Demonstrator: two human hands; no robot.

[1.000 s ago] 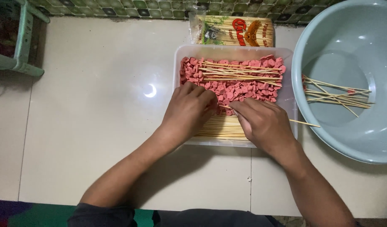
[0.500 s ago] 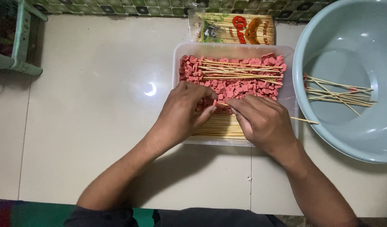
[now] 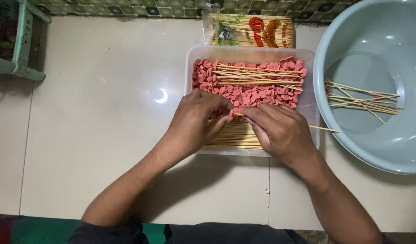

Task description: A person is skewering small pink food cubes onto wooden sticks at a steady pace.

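A clear plastic tray (image 3: 311, 108) on the tiled floor holds several pink sausage slices (image 3: 262, 95) with loose bamboo skewers (image 3: 257, 74) lying across them and a stack of bare skewers (image 3: 235, 135) at its near side. My left hand (image 3: 196, 122) pinches a pink slice (image 3: 233, 111) at its fingertips. My right hand (image 3: 280, 131) grips a thin skewer (image 3: 323, 129) whose far end sticks out past the tray's right wall. Both hands meet over the tray's near half, fingertips almost touching.
A large pale blue basin (image 3: 375, 149) at the right holds several skewers (image 3: 361, 99). A printed skewer packet (image 3: 248, 31) lies behind the tray. A green plastic stool (image 3: 23, 45) stands at the top left, by a tiled wall edge.
Both hands have drawn slightly back toward me and closed together; the left fingers now pinch a slice against the skewer tip held by the right hand.
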